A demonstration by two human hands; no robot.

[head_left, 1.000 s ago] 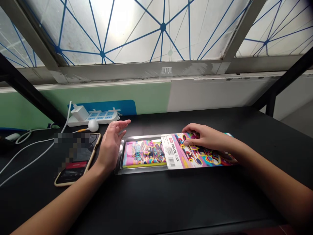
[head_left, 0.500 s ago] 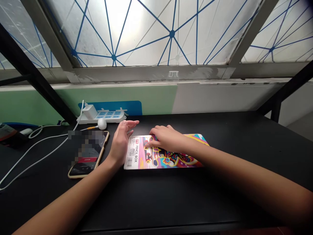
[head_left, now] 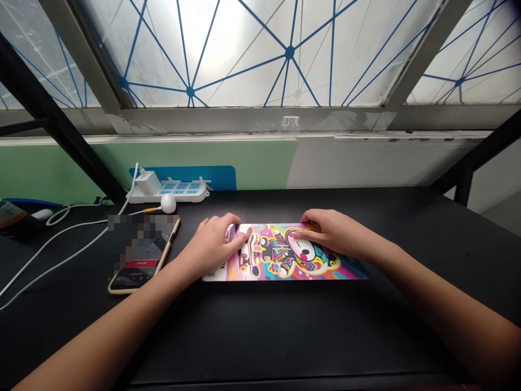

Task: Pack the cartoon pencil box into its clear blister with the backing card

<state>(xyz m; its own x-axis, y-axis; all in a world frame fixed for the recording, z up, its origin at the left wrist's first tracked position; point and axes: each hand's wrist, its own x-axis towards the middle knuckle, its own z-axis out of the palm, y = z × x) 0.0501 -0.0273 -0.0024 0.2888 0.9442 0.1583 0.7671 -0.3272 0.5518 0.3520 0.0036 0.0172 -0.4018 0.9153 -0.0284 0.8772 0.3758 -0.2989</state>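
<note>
The left hand is resting on the near-left part of a brightly printed pencil box, its fingers curved down over the surface, while the right hand is lying on the box's right half, its fingers bent and reaching toward the far edge (whether either hand is truly gripping, I can't tell). The box is lying flat and lengthwise at the middle of a black table. Just beside the left hand, a gold-edged smartphone is lying with its screen partly blurred out. Toward the upper left, a white power strip is sitting against the wall, with a white charger plugged into it. A white cable is trailing across the table's left side.
</note>
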